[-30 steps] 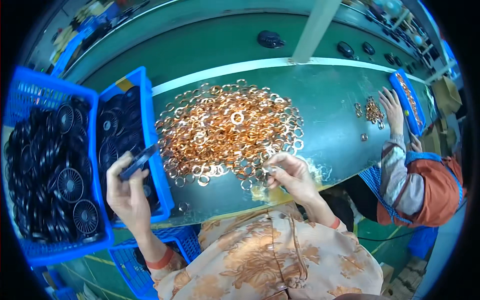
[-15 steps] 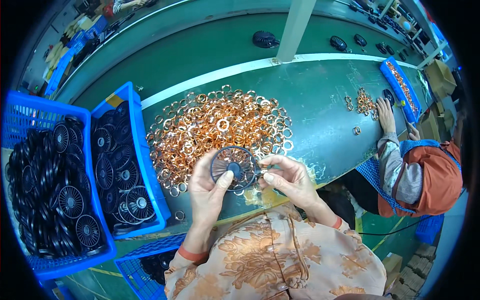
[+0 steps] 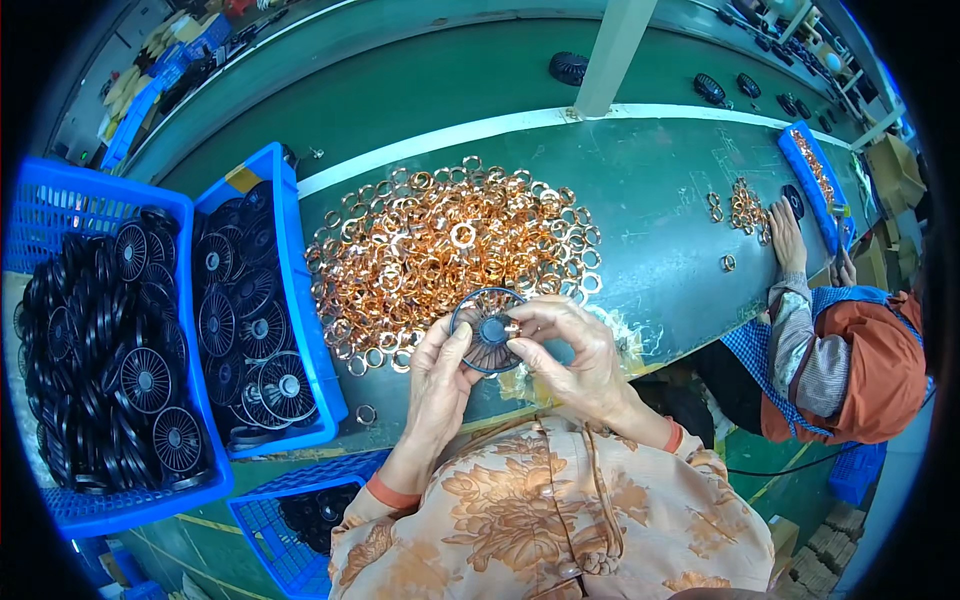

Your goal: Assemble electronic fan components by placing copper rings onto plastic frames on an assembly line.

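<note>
My left hand (image 3: 437,372) grips a round black fan grille (image 3: 491,352) by its left rim, thumb on the near side. The grille is tilted in front of my chest, over the table's near edge. Pinched between the thumb and fingers of my right hand (image 3: 580,358) is a small copper-coloured ring (image 3: 514,328), close against the grille's hub. The fingers partly hide the ring, so I cannot tell whether it sits on the hub. Just beyond both hands spreads a large heap of copper-coloured rings (image 3: 430,240).
Blue crates (image 3: 335,395) full of black grilles stand at the left; another blue crate (image 3: 262,520) sits below the table edge. At the right a co-worker's hand (image 3: 787,240) rests by a small ring pile (image 3: 746,205) and a blue tray (image 3: 808,185). A pale post (image 3: 612,60) rises at the back.
My right hand has carried the ring from beside the grille's right rim in to its hub. The grille has turned and tilted a little in my left hand. The whole view has shifted slightly.
</note>
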`<state>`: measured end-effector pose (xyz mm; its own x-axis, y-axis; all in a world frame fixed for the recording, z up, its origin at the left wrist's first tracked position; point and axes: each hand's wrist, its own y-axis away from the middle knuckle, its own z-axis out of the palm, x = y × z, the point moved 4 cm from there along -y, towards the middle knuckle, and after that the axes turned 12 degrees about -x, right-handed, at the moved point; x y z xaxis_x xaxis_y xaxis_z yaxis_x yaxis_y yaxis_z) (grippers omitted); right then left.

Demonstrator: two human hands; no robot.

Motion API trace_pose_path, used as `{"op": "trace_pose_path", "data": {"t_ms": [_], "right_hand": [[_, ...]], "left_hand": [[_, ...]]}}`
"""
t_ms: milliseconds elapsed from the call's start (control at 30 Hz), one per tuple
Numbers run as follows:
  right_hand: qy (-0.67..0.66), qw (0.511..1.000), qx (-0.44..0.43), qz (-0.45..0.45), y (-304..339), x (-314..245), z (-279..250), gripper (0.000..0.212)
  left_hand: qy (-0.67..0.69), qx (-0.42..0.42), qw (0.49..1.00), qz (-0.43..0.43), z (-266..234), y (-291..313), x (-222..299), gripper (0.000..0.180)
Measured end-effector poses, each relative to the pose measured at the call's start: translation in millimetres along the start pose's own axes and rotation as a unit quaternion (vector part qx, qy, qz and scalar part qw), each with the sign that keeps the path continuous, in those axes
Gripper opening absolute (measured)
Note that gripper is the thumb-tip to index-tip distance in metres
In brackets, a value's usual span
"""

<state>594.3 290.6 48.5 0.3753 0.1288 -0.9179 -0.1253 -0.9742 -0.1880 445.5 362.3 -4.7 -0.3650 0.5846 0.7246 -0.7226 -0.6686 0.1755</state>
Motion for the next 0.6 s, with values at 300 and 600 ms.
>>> {"op": "trace_pose_path", "data": {"t_ms": [300, 600], "right_hand": [[0.092, 0.994, 0.037, -0.039, -8.9, -7.8, 6.3, 0.03], [0.193, 0.979, 0.01, -0.058, -7.1, -2.6, 12.6, 0.029]], "left_hand": [[-0.06, 0.032, 0.997, 0.046, -2.3, 2.8, -1.0, 0.023], [-0.116, 0.023, 0.992, 0.054, 2.3, 2.9, -5.5, 0.03]]}}
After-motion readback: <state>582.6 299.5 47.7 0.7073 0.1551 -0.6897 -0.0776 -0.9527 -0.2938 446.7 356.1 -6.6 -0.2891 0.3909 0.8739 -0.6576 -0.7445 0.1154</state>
